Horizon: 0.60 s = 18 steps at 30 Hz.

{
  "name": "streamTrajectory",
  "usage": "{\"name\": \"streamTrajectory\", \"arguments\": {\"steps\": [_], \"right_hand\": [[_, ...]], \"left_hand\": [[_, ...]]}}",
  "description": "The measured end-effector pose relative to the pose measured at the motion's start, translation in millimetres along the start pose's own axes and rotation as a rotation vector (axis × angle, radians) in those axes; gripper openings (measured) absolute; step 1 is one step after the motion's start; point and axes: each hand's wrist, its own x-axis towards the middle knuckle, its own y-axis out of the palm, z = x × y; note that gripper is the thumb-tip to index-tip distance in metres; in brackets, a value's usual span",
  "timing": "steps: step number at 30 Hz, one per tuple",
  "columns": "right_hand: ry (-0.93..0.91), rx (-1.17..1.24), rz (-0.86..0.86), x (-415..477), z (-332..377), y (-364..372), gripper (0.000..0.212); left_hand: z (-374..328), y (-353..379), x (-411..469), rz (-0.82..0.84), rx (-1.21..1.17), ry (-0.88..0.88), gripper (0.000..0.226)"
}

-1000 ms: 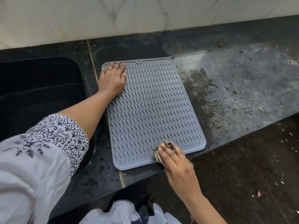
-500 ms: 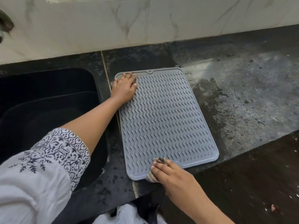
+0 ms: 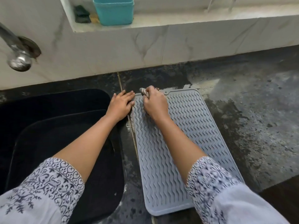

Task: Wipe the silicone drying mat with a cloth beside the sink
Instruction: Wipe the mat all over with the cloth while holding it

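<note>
A grey silicone drying mat [image 3: 191, 126] with a wavy ribbed surface lies flat on the dark counter, just right of the sink. My right hand [image 3: 154, 104] presses a small bunched striped cloth [image 3: 143, 91] against the mat's far left corner; most of the cloth is hidden under the fingers. Flat on the counter, my left hand [image 3: 121, 103] rests with its fingers apart, touching the mat's far left edge and holding nothing.
A black sink [image 3: 53, 135] fills the left side, with a metal tap [image 3: 17, 55] above it on the marble wall. A teal tub [image 3: 113, 10] and dark scrubbers [image 3: 81, 14] sit in a wall niche. Wet, stained dark counter [image 3: 252, 118] stretches right of the mat.
My right hand has carried the cloth from the mat's near edge up to its far left corner. My left hand slid off the mat onto the counter beside it. The view tilted upward.
</note>
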Motion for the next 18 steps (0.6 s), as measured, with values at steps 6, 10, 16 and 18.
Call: {"name": "streamTrajectory", "arguments": {"steps": [6, 10, 16, 18], "right_hand": [[-0.121, -0.247, 0.073, 0.6, -20.0, 43.8, 0.048], [-0.162, -0.355, 0.122, -37.3, -13.3, 17.5, 0.041], [-0.049, -0.271, 0.257, -47.0, 12.4, -18.8, 0.025], [-0.059, -0.198, 0.149, -28.2, 16.6, 1.3, 0.034]], "left_hand": [[7.1, 6.6, -3.9, -0.011, 0.124, 0.036, 0.048], [5.5, 8.0, -6.7, -0.023, 0.116, 0.039, 0.048], [9.3, 8.1, -3.9, -0.017, 0.006, 0.045, 0.047], [10.1, 8.3, -3.2, -0.008, -0.004, 0.047, 0.047]]}}
